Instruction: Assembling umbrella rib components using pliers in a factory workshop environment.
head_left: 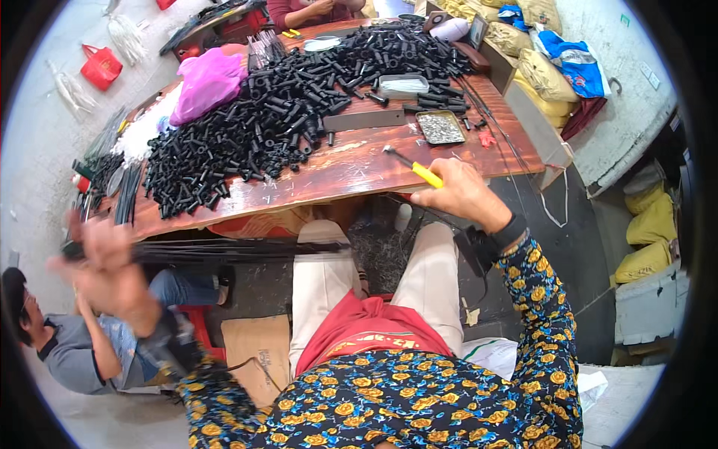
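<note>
My right hand (465, 193) is closed round the yellow grip of a small hammer (426, 175), its dark shaft pointing left over the table's front edge. At the left my left hand (112, 273) is smeared by motion, with a bundle of thin black rods (247, 249) running through it and rightward over my lap. Its separate fingers are hard to make out. Beyond the hammer, a shallow tray (441, 129) of small metal pieces rests on the table. A flat dark bar (364, 120) lies to its left, with a black peg-like part (330, 138) standing by it.
A big heap of black tubular parts (269, 112) covers much of the wooden table (359, 166). A pink bag (209, 84) and a clear box (404, 85) sit among them. One person (82, 340) sits at left, another (310, 13) across. Yellow sacks (546, 75) are piled at right.
</note>
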